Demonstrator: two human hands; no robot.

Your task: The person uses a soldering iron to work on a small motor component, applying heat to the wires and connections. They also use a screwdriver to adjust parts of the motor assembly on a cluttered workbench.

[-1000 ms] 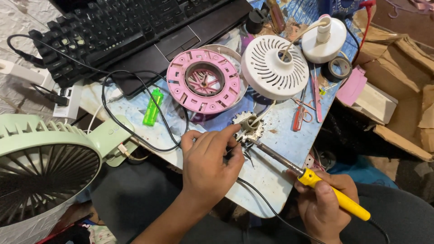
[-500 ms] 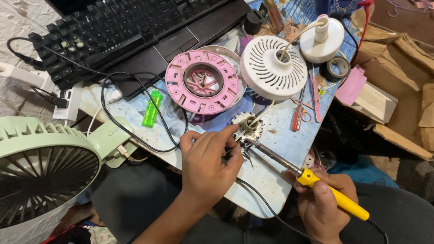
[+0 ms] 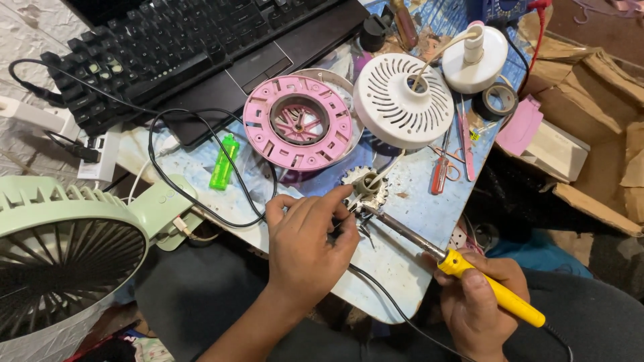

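Note:
My right hand grips a soldering iron by its yellow handle, low at the right; its metal tip reaches up-left to a small toothed motor core lying on the pale blue board. My left hand is pinched on thin wires beside that core, just below and left of it. A white wire runs from the core up to a white slotted round cover.
A pink round housing lies left of the white cover. A black keyboard sits at the back. A green lighter, black cables, red-handled tools, a tape roll and a pale green fan surround the work. Cardboard is at right.
Both hands stay almost still. The iron's tip has shifted slightly closer to the motor core, and my left hand's fingers have adjusted on the wires.

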